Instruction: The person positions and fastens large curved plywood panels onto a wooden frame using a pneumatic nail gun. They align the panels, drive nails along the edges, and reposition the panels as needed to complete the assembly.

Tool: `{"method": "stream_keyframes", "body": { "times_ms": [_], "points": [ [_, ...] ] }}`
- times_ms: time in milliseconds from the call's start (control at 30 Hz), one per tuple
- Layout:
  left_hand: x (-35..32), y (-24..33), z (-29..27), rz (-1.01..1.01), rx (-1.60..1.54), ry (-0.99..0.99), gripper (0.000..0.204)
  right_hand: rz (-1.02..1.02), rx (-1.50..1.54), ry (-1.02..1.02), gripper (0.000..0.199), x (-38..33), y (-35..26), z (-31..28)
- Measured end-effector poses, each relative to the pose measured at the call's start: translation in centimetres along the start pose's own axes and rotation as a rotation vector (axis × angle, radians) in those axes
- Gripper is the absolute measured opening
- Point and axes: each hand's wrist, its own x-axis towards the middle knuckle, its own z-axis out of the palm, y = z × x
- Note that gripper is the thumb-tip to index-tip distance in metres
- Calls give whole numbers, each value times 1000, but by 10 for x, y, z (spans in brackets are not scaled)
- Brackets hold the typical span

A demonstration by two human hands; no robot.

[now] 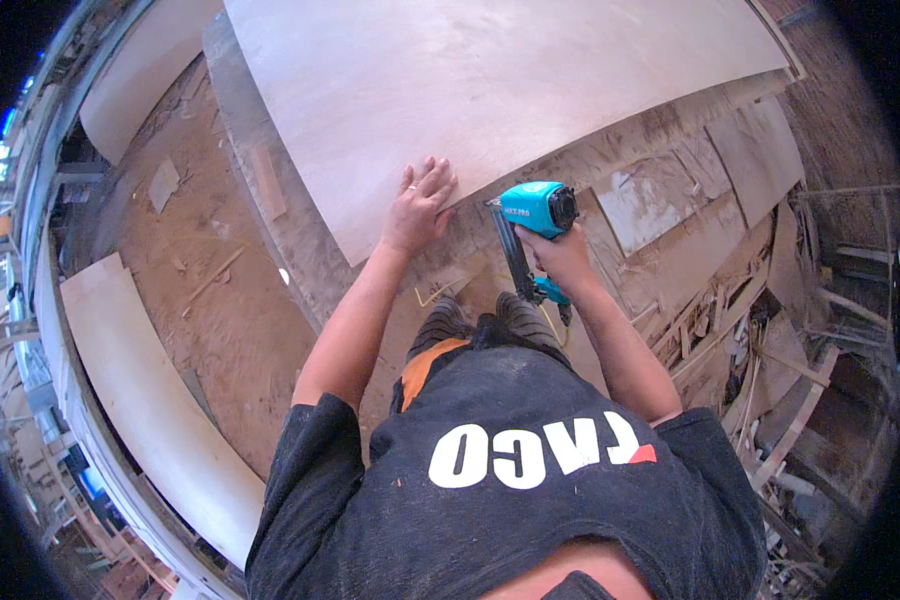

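My left hand (422,203) lies flat near the front corner of a large pale plywood sheet (450,90), its fingers stretched out over the surface. In my right hand (562,254) is a teal and black nail gun (536,206), gripped by its handle. The nail gun's nose points left, close to the sheet's front edge; whether it touches the edge I cannot tell. A black magazine runs down from the nose toward me. Part of the handle is hidden by my fingers.
Below the sheet shows a dusty worktable (260,170). More plywood (155,380) lies at the left, by a sawdust-covered floor (205,290). Board pieces (660,195) lie at the right, with a heap of wood scraps (730,310). A yellow hose (567,335) hangs near my legs.
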Motion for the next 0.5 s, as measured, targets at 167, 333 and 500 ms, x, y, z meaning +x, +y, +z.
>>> {"method": "stream_keyframes", "body": {
  "times_ms": [167, 333, 500],
  "points": [
    [-3, 4, 5, -6, -29, 27, 58, 246, 21, -59, 25, -4, -23, 9],
    [0, 11, -1, -10, 20, 18, 55, 199, 105, -26, 21, 2, -17, 20],
    [-2, 9, -3, -17, 26, 18, 53, 186, 154, -37, 25, -5, -28, 15]
  ]
}}
